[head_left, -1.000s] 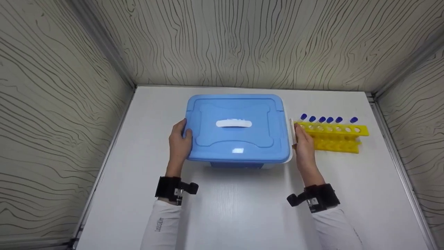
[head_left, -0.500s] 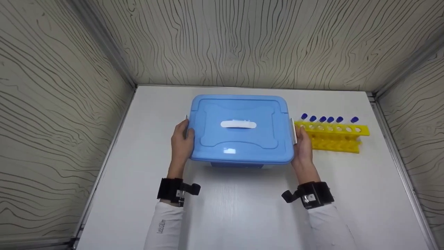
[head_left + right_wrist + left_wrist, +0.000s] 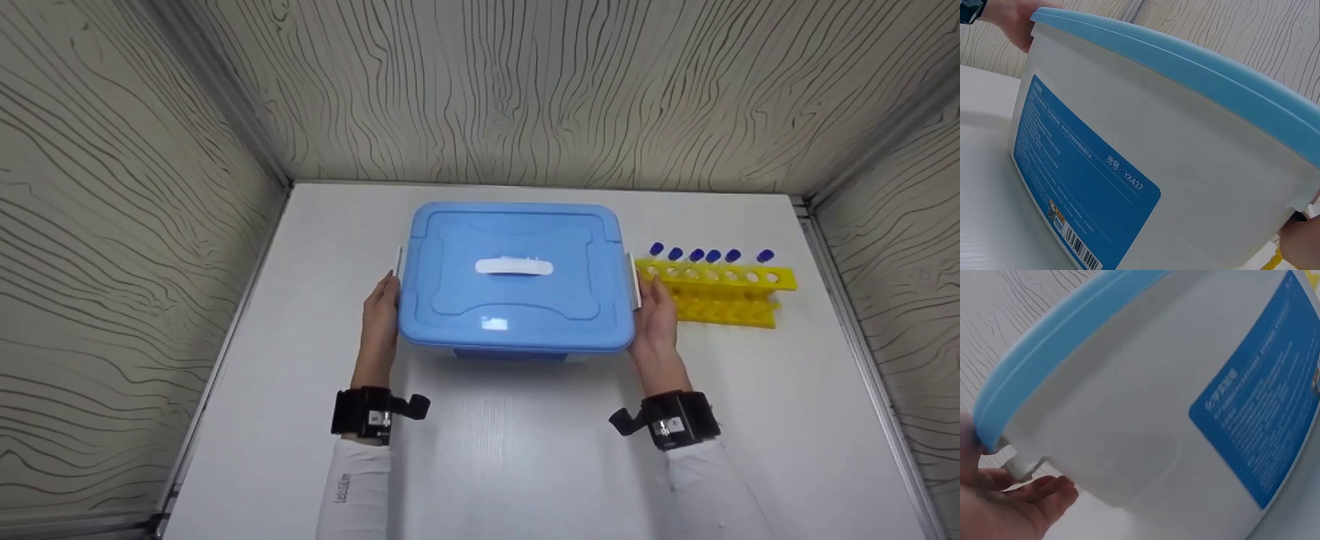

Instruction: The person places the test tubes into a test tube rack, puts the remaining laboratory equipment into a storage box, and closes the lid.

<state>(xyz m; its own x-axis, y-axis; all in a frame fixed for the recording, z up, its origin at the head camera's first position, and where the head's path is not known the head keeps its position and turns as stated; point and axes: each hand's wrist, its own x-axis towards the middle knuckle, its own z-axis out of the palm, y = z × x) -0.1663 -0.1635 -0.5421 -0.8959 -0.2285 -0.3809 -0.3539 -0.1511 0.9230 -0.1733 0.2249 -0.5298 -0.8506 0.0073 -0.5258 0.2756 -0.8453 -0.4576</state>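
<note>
A storage box (image 3: 1106, 405) with pale walls and a blue front label (image 3: 1084, 180) stands on the table under a light blue lid (image 3: 517, 300). A white handle (image 3: 514, 266) lies across the lid's middle. At the left end, my left hand (image 3: 380, 315) grips the box, its fingers curled beneath a white side latch (image 3: 1021, 467) close under the lid's edge. My right hand (image 3: 655, 322) holds the opposite end, at the right side latch (image 3: 634, 283), which stands outward; its fingers are partly hidden by the box.
Immediately right of the box is a yellow test tube rack (image 3: 720, 277) holding several tubes with blue caps (image 3: 697, 255). The white table (image 3: 487, 442) is bounded by wood-grain panels (image 3: 480, 90) at the back and sides.
The lid slid right, over the white rim that showed at the right end, and its left end now reaches further left. My left hand dropped lower along the side; the left latch now shows.
</note>
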